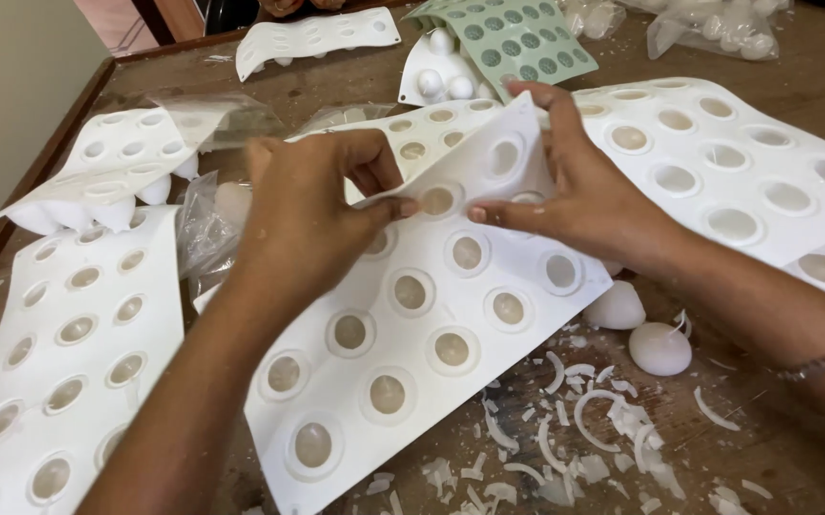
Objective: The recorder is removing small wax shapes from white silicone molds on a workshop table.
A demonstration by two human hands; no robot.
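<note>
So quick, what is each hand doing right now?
Left hand: closed, pinching the white mold sheet at one cavity.
Right hand: closed on the same sheet, thumb under, fingers over its lifted edge.

Both hands on white silicone mould sheet (412,324): left hand (312,215) pinches cavity rim, right hand (579,191) grips upper edge. Two white wax domes (641,329), shavings (575,429) on wooden table (794,429).

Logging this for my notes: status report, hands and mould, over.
Left hand and right hand both pinching white mould sheet. Cavities filled. Wax shavings and two loose wax balls alongside.
</note>
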